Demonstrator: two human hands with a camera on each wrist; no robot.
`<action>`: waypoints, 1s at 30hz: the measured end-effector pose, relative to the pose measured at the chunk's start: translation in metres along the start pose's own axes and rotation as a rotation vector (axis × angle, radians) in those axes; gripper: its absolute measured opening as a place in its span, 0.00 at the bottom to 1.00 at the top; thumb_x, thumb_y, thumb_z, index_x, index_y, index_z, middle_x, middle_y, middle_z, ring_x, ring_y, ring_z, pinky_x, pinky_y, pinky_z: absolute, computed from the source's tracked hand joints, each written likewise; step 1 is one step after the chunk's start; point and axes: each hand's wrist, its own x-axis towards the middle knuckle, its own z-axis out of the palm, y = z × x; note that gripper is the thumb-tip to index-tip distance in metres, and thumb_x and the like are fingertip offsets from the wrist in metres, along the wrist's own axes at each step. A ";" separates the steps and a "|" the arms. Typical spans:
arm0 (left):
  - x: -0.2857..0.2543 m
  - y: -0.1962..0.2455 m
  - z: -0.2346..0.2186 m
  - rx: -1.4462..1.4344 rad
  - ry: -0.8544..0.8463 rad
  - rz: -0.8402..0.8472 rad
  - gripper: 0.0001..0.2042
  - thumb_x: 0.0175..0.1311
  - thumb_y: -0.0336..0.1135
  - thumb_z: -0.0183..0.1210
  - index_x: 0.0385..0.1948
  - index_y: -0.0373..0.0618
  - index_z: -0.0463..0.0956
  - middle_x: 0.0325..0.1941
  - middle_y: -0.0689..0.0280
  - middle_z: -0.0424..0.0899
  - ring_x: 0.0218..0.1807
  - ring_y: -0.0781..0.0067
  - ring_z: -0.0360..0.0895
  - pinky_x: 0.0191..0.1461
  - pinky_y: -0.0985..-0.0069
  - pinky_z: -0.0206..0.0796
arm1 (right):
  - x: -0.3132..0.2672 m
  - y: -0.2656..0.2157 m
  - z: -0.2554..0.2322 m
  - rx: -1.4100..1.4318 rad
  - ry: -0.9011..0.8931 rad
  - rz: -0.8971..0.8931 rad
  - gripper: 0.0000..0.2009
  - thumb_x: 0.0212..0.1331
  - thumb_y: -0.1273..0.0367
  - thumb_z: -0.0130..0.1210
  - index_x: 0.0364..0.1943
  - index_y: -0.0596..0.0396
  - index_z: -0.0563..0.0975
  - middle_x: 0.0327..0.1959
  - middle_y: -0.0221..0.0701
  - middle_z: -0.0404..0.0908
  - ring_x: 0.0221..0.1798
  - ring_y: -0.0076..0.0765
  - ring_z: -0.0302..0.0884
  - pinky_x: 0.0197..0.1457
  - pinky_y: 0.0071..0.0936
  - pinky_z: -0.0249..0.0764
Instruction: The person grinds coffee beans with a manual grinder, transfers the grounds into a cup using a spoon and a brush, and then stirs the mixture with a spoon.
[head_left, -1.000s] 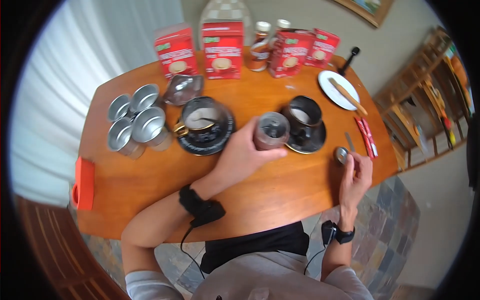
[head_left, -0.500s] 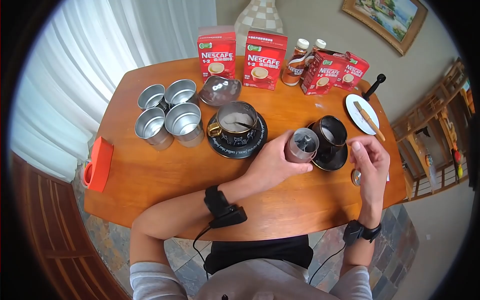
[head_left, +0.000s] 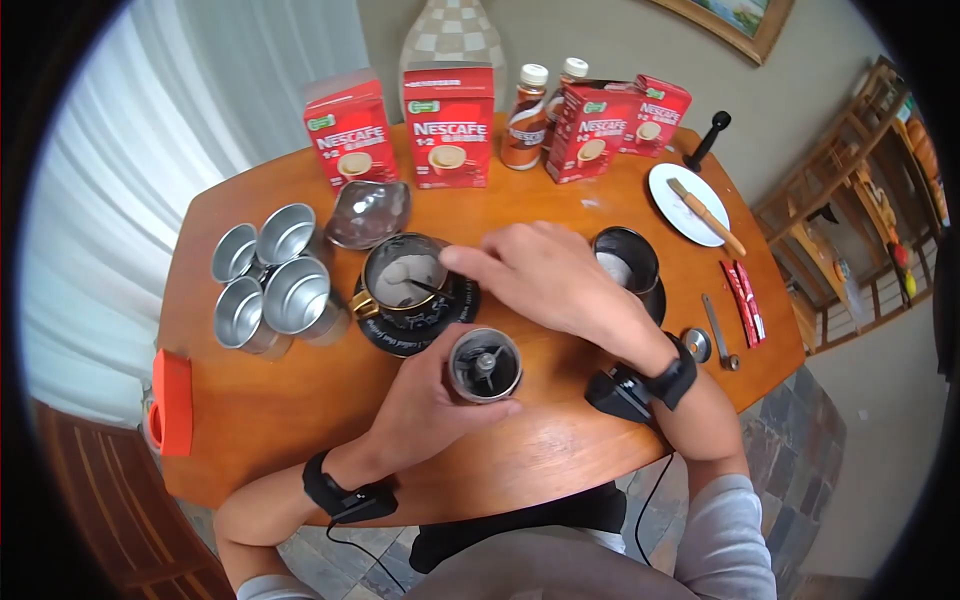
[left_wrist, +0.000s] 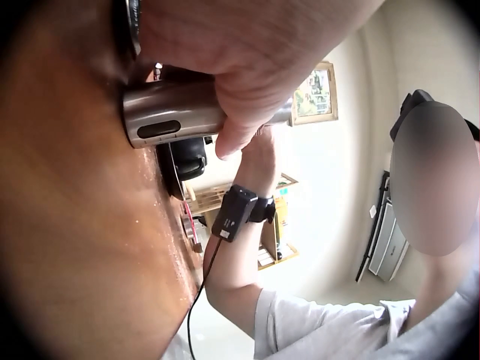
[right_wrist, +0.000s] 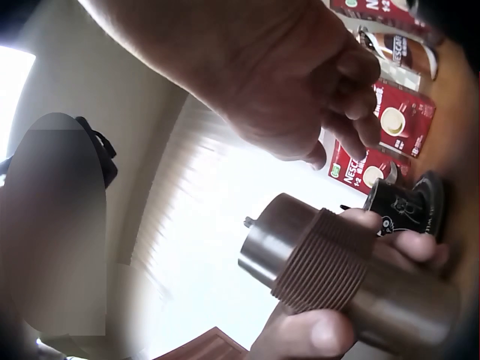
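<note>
My left hand (head_left: pixel 415 405) grips a manual coffee grinder (right_wrist: pixel 330 259) upright near the table's front, its top uncovered and the central shaft showing. Close over the wood, its metal base (left_wrist: pixel 172 112) appears in the left wrist view. My right hand (head_left: pixel 550 275) reaches across to the left black cup (head_left: pixel 395 312), fingertips right at its rim, holding nothing. That cup contains pale powder (head_left: pixel 402 268) and a dark-handled spoon (head_left: pixel 430 288), and stands on a black saucer (head_left: pixel 410 340). Partly behind my right forearm is a second black cup (head_left: pixel 642 262), also with pale powder.
The crank handle (head_left: pixel 716 325) and a round metal lid (head_left: pixel 697 345) lie at right, beside red sachets (head_left: pixel 742 300). A white plate (head_left: pixel 665 195) bears a brush (head_left: pixel 705 212). Several metal cups (head_left: pixel 298 298) stand left; red Nescafe boxes (head_left: pixel 450 125) and bottles (head_left: pixel 525 120) line the back.
My left hand has brought the grinder from beside the right cup toward the table's front. The right hand has left the crank and lid area and crossed over to the left cup.
</note>
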 end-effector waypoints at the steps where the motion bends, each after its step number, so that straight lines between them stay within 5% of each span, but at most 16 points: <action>1: 0.000 0.003 -0.001 -0.024 -0.011 -0.010 0.25 0.55 0.27 0.77 0.54 0.42 0.74 0.43 0.70 0.82 0.47 0.83 0.79 0.56 0.77 0.73 | 0.003 0.002 -0.001 -0.013 -0.073 0.019 0.25 0.73 0.50 0.55 0.33 0.62 0.83 0.29 0.49 0.84 0.37 0.61 0.83 0.42 0.50 0.75; 3: 0.001 0.000 -0.006 -0.049 -0.031 -0.033 0.26 0.55 0.26 0.78 0.54 0.43 0.74 0.43 0.72 0.83 0.47 0.85 0.79 0.55 0.79 0.73 | 0.014 -0.003 0.002 -0.035 -0.240 0.020 0.26 0.73 0.50 0.54 0.32 0.62 0.84 0.30 0.49 0.84 0.38 0.61 0.83 0.44 0.50 0.75; 6: 0.002 0.008 -0.009 0.001 -0.036 -0.043 0.29 0.54 0.28 0.79 0.57 0.43 0.74 0.46 0.71 0.84 0.48 0.84 0.80 0.57 0.78 0.73 | 0.019 0.007 0.016 0.031 -0.136 -0.081 0.25 0.73 0.50 0.55 0.31 0.62 0.83 0.28 0.50 0.83 0.38 0.61 0.82 0.45 0.50 0.75; 14: 0.003 -0.001 -0.014 -0.017 -0.076 -0.056 0.32 0.56 0.34 0.79 0.61 0.44 0.73 0.52 0.65 0.86 0.56 0.78 0.83 0.62 0.73 0.74 | 0.022 -0.012 0.009 0.085 -0.313 -0.011 0.26 0.70 0.52 0.57 0.23 0.61 0.82 0.19 0.46 0.79 0.30 0.57 0.80 0.38 0.48 0.74; 19: 0.003 -0.005 -0.014 -0.018 -0.053 0.068 0.30 0.58 0.35 0.75 0.61 0.44 0.72 0.53 0.56 0.86 0.53 0.55 0.87 0.56 0.64 0.78 | 0.015 -0.024 0.008 0.199 -0.310 0.124 0.30 0.72 0.47 0.56 0.23 0.62 0.82 0.16 0.39 0.77 0.22 0.47 0.74 0.35 0.42 0.72; 22: 0.002 -0.003 -0.016 -0.021 -0.063 0.034 0.29 0.59 0.36 0.74 0.61 0.44 0.72 0.52 0.55 0.86 0.52 0.54 0.87 0.56 0.63 0.78 | 0.019 -0.021 0.016 0.213 -0.336 0.102 0.28 0.70 0.47 0.59 0.26 0.62 0.84 0.16 0.38 0.77 0.22 0.42 0.74 0.34 0.40 0.72; 23: 0.002 -0.002 -0.016 -0.009 -0.073 0.022 0.29 0.57 0.35 0.75 0.61 0.44 0.73 0.53 0.56 0.86 0.54 0.56 0.87 0.57 0.64 0.78 | 0.021 -0.019 0.017 0.321 -0.377 0.145 0.26 0.68 0.49 0.63 0.27 0.62 0.86 0.16 0.35 0.77 0.22 0.32 0.74 0.32 0.36 0.72; 26: 0.003 -0.002 -0.017 0.013 -0.090 -0.011 0.30 0.54 0.34 0.77 0.60 0.43 0.75 0.54 0.58 0.87 0.57 0.60 0.86 0.60 0.66 0.76 | 0.023 -0.021 0.015 0.416 -0.416 0.188 0.25 0.67 0.51 0.65 0.26 0.63 0.85 0.16 0.31 0.78 0.23 0.24 0.73 0.31 0.32 0.71; 30: 0.003 0.000 -0.017 0.031 -0.094 -0.030 0.30 0.54 0.34 0.77 0.60 0.44 0.75 0.54 0.59 0.87 0.57 0.60 0.86 0.61 0.66 0.76 | 0.023 -0.019 0.015 0.477 -0.471 0.188 0.23 0.67 0.53 0.66 0.26 0.63 0.86 0.17 0.30 0.79 0.23 0.22 0.73 0.30 0.30 0.71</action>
